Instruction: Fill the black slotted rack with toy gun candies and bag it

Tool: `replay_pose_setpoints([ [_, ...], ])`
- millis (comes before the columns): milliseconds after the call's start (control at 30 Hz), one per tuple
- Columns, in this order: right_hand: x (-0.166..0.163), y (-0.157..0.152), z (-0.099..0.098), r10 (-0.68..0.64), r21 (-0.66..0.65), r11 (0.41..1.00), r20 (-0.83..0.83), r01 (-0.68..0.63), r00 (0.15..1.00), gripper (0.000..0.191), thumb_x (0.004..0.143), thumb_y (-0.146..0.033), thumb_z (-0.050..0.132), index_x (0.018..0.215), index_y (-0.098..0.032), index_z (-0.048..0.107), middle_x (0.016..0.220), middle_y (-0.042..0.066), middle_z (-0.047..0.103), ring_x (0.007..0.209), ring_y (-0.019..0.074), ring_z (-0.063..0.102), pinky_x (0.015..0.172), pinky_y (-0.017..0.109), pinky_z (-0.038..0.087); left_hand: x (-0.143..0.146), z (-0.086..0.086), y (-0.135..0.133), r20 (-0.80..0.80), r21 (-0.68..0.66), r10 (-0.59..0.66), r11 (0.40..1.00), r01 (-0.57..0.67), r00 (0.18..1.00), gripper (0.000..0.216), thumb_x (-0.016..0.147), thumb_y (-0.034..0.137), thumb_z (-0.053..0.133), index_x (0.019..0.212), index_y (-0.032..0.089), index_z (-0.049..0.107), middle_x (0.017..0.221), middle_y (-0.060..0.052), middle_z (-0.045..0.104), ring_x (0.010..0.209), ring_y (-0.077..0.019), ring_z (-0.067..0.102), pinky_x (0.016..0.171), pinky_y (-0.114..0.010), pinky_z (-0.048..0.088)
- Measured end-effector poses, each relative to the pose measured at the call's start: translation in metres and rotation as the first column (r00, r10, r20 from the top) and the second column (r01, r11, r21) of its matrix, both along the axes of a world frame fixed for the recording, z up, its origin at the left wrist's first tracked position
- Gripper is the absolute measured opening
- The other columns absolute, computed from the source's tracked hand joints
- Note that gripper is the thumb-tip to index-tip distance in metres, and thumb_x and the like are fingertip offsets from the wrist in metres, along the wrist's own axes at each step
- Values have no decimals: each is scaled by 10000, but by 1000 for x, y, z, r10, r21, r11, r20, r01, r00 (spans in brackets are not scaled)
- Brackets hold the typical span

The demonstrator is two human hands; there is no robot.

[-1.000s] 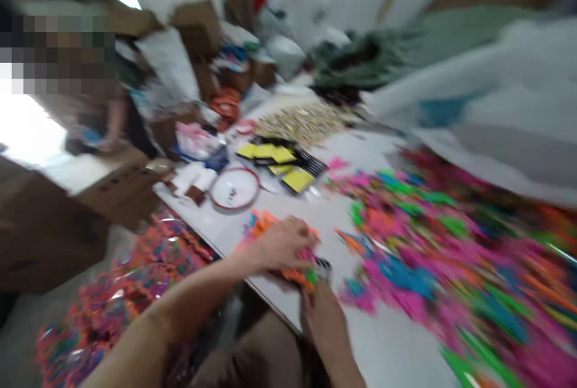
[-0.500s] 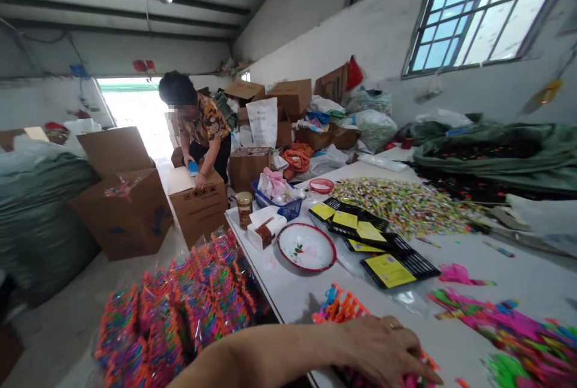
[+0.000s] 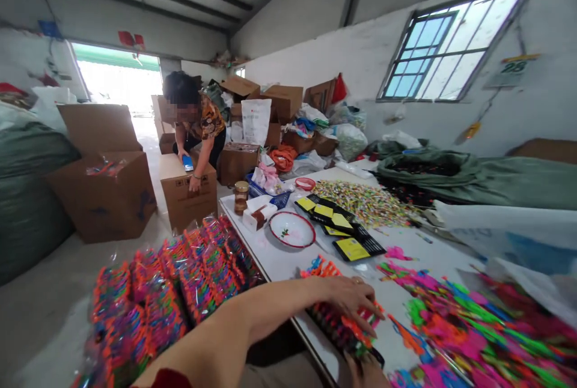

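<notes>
My left hand [image 3: 350,300], a ring on one finger, lies over a tight row of orange, pink and green plastic pieces [image 3: 336,322] at the near edge of the white table [image 3: 288,265]. Its fingers curve down around the row. Only a sliver of my right hand [image 3: 366,375] shows at the bottom edge, against the near end of the same row, with its fingers hidden. A big loose heap of the same colourful pieces [image 3: 469,331] spreads to the right.
A clear bag of packed colourful pieces [image 3: 180,292] sits on the floor at left. On the table are a red-rimmed bowl [image 3: 292,229], yellow-and-black packets [image 3: 342,232], a jar [image 3: 241,196] and small sweets [image 3: 365,199]. Another person [image 3: 196,130] bends over cartons [image 3: 187,193].
The view has swung up from the table to the room and steadied. My left hand has stayed on the row of pieces, and the right hand has dropped to the frame's bottom edge.
</notes>
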State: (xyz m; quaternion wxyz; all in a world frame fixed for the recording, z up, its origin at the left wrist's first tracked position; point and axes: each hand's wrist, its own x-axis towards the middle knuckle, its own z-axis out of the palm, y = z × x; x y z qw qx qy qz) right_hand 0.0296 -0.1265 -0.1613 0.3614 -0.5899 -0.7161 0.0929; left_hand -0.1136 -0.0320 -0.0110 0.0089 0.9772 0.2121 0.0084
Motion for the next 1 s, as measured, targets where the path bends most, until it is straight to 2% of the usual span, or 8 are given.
replay_pose_setpoints([
  [200,-18,-32,-6,-67,253,965,-2,65,998,718,883,-717,128,663,-215,592,662,146,652,646,289,664,608,425,549,-7,16,-26,2,12,4,1000,-4,1000,469,830,424,641,1238,193,642,1124,-106,586,1078,-230,561,983,-321,404],
  [433,-18,-43,-15,-132,358,925,-7,126,991,604,957,-609,204,793,-189,606,731,133,658,680,262,652,635,397,543,-5,31,-39,-21,33,-21,999,21,1000,426,804,363,702,1188,184,668,1097,-108,614,1028,-212,563,963,-294,404],
  [500,-20,-55,-7,-131,299,946,-7,127,991,516,978,-519,240,846,-178,605,757,120,655,703,248,649,634,375,542,-4,29,-42,-12,13,-43,999,43,999,423,817,372,687,1179,152,669,1063,-119,615,984,-214,563,932,-302,415],
  [600,-26,-65,9,-128,55,991,34,126,991,319,975,-302,325,868,-163,592,784,104,633,753,232,628,685,364,534,-2,21,-32,24,-50,-69,996,70,997,353,864,370,627,1129,143,684,977,-101,595,925,-207,549,886,-316,416],
  [667,-26,-63,17,-161,-56,985,31,163,986,199,958,-244,413,914,-164,590,876,95,637,847,211,622,767,329,526,1,13,-20,55,-96,-86,991,91,995,327,906,383,559,1102,157,690,940,-87,569,920,-209,530,884,-340,404],
  [733,-25,-61,22,-127,-176,975,46,133,991,145,958,-205,449,955,-155,585,948,94,628,897,197,610,811,306,514,3,4,-10,88,-116,-88,988,98,992,369,928,432,506,1085,155,694,918,-89,552,922,-221,513,865,-358,403],
  [833,-24,-60,33,-60,-332,939,86,86,994,133,966,-192,461,1008,-139,575,1020,110,607,923,202,603,814,306,511,3,-4,-9,187,-45,-65,996,74,980,385,891,503,546,1026,181,708,882,-70,551,879,-209,505,828,-346,415],
  [1000,-24,-57,40,-12,-384,922,78,41,997,142,957,-190,492,1070,-135,559,1052,117,594,899,209,608,764,315,531,0,-6,-17,270,-39,-61,997,74,961,383,849,528,600,1013,199,707,866,-46,553,844,-185,496,811,-331,425],
])
